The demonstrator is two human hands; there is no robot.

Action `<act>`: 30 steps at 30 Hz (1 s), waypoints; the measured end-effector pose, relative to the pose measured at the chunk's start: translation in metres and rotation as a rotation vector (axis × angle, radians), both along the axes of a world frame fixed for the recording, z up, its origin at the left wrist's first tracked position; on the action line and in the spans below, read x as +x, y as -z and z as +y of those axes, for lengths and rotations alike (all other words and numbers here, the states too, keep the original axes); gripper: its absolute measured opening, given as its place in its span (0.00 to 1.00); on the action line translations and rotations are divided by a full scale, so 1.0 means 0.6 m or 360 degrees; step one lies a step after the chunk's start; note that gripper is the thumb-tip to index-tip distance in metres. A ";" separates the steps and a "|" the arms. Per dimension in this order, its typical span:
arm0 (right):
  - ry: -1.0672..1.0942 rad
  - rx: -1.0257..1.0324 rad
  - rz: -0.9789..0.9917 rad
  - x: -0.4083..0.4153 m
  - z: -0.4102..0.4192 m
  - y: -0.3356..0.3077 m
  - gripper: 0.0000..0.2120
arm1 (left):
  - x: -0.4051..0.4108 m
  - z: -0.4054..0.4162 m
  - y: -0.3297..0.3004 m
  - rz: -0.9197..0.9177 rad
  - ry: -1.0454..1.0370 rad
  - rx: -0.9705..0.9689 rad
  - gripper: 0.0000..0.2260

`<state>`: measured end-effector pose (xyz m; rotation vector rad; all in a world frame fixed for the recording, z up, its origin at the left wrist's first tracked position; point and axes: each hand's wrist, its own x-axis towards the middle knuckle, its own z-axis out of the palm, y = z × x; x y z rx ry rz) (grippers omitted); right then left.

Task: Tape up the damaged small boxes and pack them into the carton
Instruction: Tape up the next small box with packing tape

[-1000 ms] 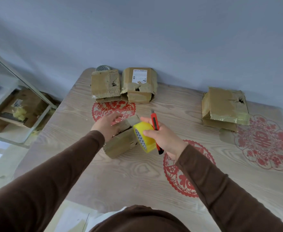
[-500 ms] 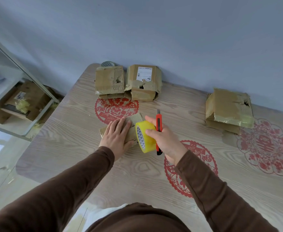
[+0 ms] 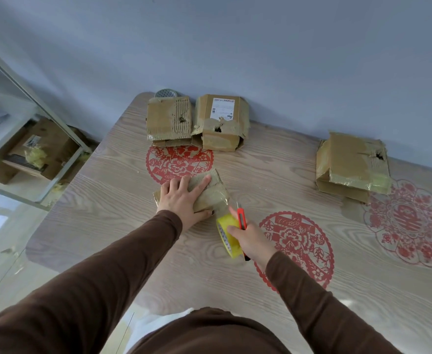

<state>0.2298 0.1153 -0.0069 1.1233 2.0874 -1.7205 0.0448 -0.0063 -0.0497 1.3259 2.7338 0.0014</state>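
While left hand (image 3: 184,200) stays flat, fingers spread, on small box (image 3: 209,195) mid-table, right hand (image 3: 250,238) has pulled tape roll (image 3: 229,235) + red cutter (image 3: 241,218) nearer, fingers curled round both. Label (image 3: 222,108) on far box (image 3: 221,122) unreadable.

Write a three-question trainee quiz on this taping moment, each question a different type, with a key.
1. True or false: the left hand lies flat on the small box.
2. The right hand grips what besides the yellow tape roll? A) scissors B) red utility knife C) marker
3. Fill in: ___ other damaged boxes sit on the table.

Key: 1 true; 2 B; 3 three.
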 end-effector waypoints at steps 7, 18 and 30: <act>-0.0068 0.0124 0.0167 0.014 -0.025 0.049 0.31 | 0.000 -0.001 -0.003 0.0012 -0.0010 -0.0039 0.40; -0.0162 -0.0008 0.0640 0.012 0.011 -0.059 0.28 | -0.080 0.025 -0.053 -0.1612 -0.0285 0.0030 0.34; -0.0059 0.0343 0.0699 -0.094 0.022 -0.031 0.28 | -0.021 -0.015 -0.015 -0.0316 -0.0037 -0.0112 0.60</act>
